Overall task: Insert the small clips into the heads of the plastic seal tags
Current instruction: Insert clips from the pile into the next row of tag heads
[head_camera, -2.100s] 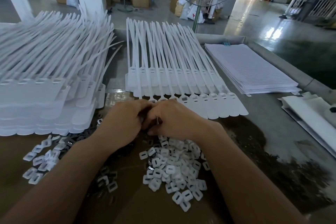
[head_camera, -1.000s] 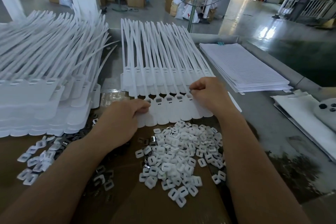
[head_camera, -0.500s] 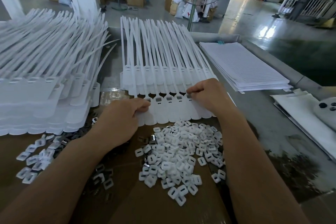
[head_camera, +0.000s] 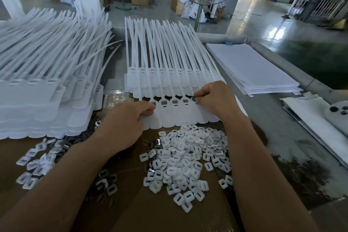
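A joined row of white plastic seal tags (head_camera: 180,113) lies in front of me on top of a second stack, straps pointing away. Several heads in this row show a dark metal clip seated in them. My left hand (head_camera: 124,124) pinches the left end of the row, thumb on a tag head. My right hand (head_camera: 216,98) pinches a small clip at a tag head toward the right end of the row. A heap of white clip caps (head_camera: 188,158) mixed with dark metal clips lies on the brown cardboard just below the tags.
A tall stack of seal tags (head_camera: 43,84) fills the left side. More caps and clips (head_camera: 37,162) are scattered at the lower left. A pile of lined sheets (head_camera: 252,69) lies at the right, with white bags (head_camera: 316,118) beyond it. A fan stand (head_camera: 197,15) rises behind the table.
Two seconds ago both hands were together above the clip heap. My right hand then went up to the tag row's right part; my left settled on its left end. Little moved in the last half second.
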Demonstrator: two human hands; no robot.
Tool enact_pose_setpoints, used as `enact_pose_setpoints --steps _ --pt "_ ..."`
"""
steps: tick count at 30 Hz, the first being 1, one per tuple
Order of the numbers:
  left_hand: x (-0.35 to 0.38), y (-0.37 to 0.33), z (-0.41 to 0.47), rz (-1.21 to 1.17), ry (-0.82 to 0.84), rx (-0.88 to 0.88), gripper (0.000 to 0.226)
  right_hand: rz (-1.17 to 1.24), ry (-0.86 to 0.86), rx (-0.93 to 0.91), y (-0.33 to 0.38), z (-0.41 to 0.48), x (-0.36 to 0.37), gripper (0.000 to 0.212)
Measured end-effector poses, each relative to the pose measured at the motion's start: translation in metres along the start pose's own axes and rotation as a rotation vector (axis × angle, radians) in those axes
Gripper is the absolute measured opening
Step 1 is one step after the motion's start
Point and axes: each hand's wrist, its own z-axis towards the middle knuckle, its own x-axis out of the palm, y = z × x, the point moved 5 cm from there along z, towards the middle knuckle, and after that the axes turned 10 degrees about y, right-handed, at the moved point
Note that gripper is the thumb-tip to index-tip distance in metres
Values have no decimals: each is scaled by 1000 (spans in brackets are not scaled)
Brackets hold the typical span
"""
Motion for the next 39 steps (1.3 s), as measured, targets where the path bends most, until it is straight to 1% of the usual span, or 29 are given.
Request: enact_pose_setpoints --steps 5,9,13,20,23,26,28,34,39 --pt "0 0 1 1 0 -5 62 20 4 3 1 0 0 13" --pt "0 -1 1 -3 6 -10 62 27 26 -25 2 -1 -2 5" --pt "0 0 2 -11 13 -14 63 55 59 -43 3 -1 -3 16" --pt "-2 2 3 -9 4 -17 63 -137 165 -33 10 -1 7 20" --pt "-1 1 3 -9 8 -14 63 -131 142 -20 9 1 6 20" --pt "0 1 2 -32 13 -11 63 -64 73 -10 5 2 3 15" --pt "0 1 2 -28 11 -7 62 -26 47 -5 3 3 3 17" --pt "0 2 2 -23 -3 1 62 62 38 14 3 1 4 27" --pt "1 2 2 -16 0 5 64 85 37 10 2 1 3 24"
